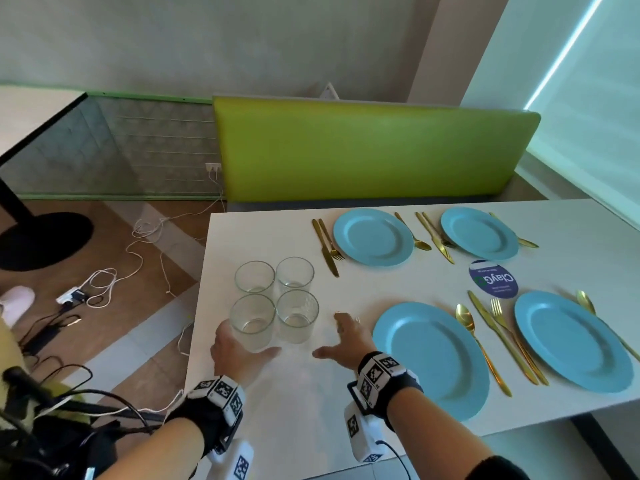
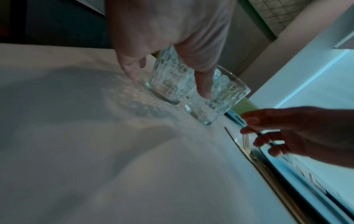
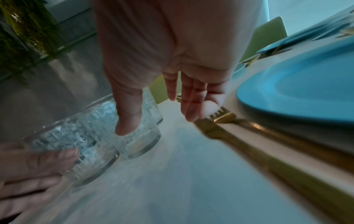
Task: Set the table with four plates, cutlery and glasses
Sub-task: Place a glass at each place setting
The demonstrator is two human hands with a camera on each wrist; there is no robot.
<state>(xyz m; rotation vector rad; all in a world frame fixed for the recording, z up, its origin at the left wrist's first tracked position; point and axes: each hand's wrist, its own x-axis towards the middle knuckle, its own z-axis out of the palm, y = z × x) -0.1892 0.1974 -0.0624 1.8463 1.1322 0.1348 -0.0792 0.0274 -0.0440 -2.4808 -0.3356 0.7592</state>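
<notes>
Glasses (image 1: 275, 299) cluster left of the near plate (image 1: 431, 358); your left hand (image 1: 239, 351) cups one, your right hand (image 1: 343, 341) spreads wide between.

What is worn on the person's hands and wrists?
Both hands, left hand and right hand, are bare. Each wrist carries a black strap ringed with white blocks printed with black square markers, plus a white camera unit underneath; a black cable leaves the right one.

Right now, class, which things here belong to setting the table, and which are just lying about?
Part of the job:
four glasses
four blue plates
gold cutlery
left hand, gripping a glass
right hand, open

Just lying about:
round sticker
cables on the floor
green bench
</notes>
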